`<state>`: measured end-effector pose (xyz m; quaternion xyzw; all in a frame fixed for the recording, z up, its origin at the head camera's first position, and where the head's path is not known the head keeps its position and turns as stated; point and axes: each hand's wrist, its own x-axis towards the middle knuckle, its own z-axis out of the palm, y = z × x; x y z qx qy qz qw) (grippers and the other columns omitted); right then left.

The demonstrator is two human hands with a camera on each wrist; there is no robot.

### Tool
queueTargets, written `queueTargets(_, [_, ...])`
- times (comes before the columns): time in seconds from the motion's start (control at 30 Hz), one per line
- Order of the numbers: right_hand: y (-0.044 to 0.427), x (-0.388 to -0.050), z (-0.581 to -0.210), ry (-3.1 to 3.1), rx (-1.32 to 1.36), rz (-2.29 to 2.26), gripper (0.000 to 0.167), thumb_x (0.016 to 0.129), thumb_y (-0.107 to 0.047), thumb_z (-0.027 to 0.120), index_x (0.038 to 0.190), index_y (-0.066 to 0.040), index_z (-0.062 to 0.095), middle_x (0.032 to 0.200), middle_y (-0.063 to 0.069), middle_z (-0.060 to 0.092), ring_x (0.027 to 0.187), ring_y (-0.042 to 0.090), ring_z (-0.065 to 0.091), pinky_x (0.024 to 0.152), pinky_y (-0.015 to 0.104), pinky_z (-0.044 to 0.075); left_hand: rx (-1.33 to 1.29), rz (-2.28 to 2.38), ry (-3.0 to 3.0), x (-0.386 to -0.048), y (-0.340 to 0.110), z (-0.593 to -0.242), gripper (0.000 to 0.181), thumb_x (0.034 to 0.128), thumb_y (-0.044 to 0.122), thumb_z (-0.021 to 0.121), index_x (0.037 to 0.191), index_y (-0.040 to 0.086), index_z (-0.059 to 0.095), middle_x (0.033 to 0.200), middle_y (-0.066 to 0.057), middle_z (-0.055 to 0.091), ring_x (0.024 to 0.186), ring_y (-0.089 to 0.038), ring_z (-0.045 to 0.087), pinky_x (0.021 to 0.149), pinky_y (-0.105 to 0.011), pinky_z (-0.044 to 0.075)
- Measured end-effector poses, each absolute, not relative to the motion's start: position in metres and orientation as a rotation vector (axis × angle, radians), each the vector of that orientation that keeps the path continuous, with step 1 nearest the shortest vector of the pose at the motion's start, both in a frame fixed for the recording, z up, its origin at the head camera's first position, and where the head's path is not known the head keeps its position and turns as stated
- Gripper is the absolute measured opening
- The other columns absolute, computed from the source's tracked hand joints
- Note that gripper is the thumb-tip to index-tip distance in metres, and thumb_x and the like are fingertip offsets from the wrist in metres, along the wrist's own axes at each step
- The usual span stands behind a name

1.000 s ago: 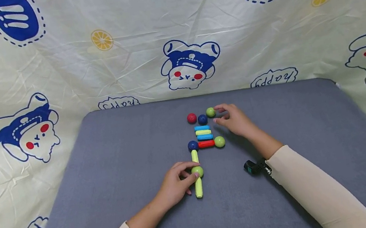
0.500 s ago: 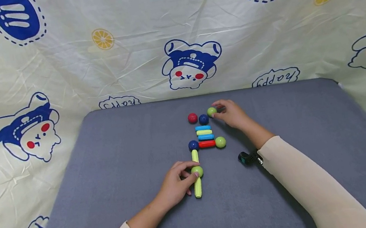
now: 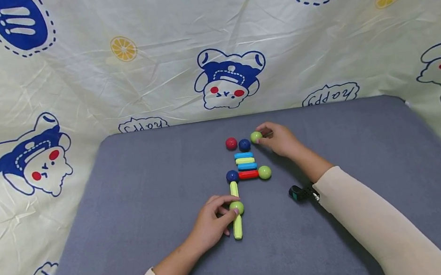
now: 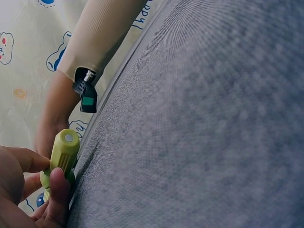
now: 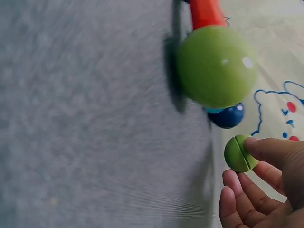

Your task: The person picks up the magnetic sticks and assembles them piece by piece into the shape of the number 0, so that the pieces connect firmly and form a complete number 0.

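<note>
Fingers of my left hand point(image 3: 211, 225), head view: thumb and fingers pinch the middle green ball point(image 3: 240, 206), set between the near yellow rod point(image 3: 238, 229) and the farther yellow rod point(image 3: 234, 188).
Fingers of my right hand point(image 3: 281, 141), head view: clamped on the far green ball point(image 3: 255, 136), just beside the loose blue ball point(image 3: 244, 145); the red ball point(image 3: 231, 143) lies left of that.
Corner, head view: the corner blue ball point(image 3: 232, 176), then the red rod point(image 3: 248, 174), then the right green ball point(image 3: 264, 172).
Short rods point(image 3: 245, 161), head view: three, side by side, just beyond the red rod.
Rod end, left wrist view: near yellow rod shows its pale dot point(image 4: 69, 137); my thumb and a finger partly hide the ball.
Seam point(image 5: 242, 151), right wrist view: crosses my pinched ball; whether it touches the table point(image 3: 127, 199), I can't quite tell.
</note>
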<state>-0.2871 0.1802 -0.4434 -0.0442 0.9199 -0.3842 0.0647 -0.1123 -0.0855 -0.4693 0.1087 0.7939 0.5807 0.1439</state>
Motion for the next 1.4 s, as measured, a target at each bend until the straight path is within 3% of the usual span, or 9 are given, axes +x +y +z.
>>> queueTargets(0.17, [0.183, -0.275, -0.434, 2.803, -0.159, -1.219, 0.038, 0.099, -0.027, 0.067, 0.133, -0.013, 0.059, 0.133, 0.016, 0.063, 0.115, 0.034, 0.063, 0.083, 0.044, 0.054, 0.320, 1.675, 2.284, -0.113, -0.085, -0.471, 0.026, 0.0973, 0.024, 0.069, 0.122, 0.017, 0.071, 0.118, -0.013, 0.056, 0.070, -0.015, 0.056, 0.053, -0.033, 0.056])
queueTargets(0.43, [0.174, -0.236, -0.416, 2.756, -0.306, -1.307, 0.038, 0.098, -0.030, 0.069, 0.132, -0.017, 0.061, 0.131, 0.010, 0.065, 0.112, 0.029, 0.064, 0.093, 0.047, 0.054, 0.307, 1.688, 2.272, -0.112, -0.086, -0.470, 0.025, 0.0965, 0.024, 0.070, 0.121, 0.018, 0.072, 0.118, -0.012, 0.056, 0.069, -0.016, 0.057, 0.053, -0.032, 0.056])
queueTargets(0.6, [0.167, -0.207, -0.411, 2.730, -0.418, -1.319, 0.038, 0.096, -0.030, 0.071, 0.131, -0.018, 0.062, 0.126, 0.006, 0.067, 0.104, 0.023, 0.065, 0.089, 0.042, 0.055, 0.306, 1.690, 2.267, -0.112, -0.086, -0.470, 0.026, 0.0963, 0.024, 0.070, 0.121, 0.019, 0.072, 0.118, -0.012, 0.056, 0.068, -0.015, 0.057, 0.053, -0.031, 0.056])
queueTargets(0.9, [0.161, -0.161, -0.417, 2.623, -0.680, -1.294, 0.032, 0.093, -0.027, 0.075, 0.123, -0.022, 0.067, 0.110, -0.003, 0.067, 0.092, 0.012, 0.064, 0.080, 0.030, 0.054, 0.320, 1.679, 2.283, -0.113, -0.087, -0.471, 0.025, 0.0965, 0.024, 0.070, 0.121, 0.018, 0.073, 0.114, -0.012, 0.056, 0.064, -0.014, 0.057, 0.054, -0.031, 0.056])
queueTargets(1.4, [0.151, -0.112, -0.434, 2.200, -0.989, -1.237, 0.030, 0.095, -0.031, 0.072, 0.123, -0.021, 0.067, 0.108, -0.004, 0.068, 0.091, 0.004, 0.064, 0.084, 0.025, 0.057, 0.354, 1.700, 2.288, -0.114, -0.087, -0.472, 0.026, 0.0957, 0.020, 0.070, 0.121, 0.016, 0.073, 0.115, -0.013, 0.057, 0.063, -0.012, 0.058, 0.052, -0.028, 0.055])
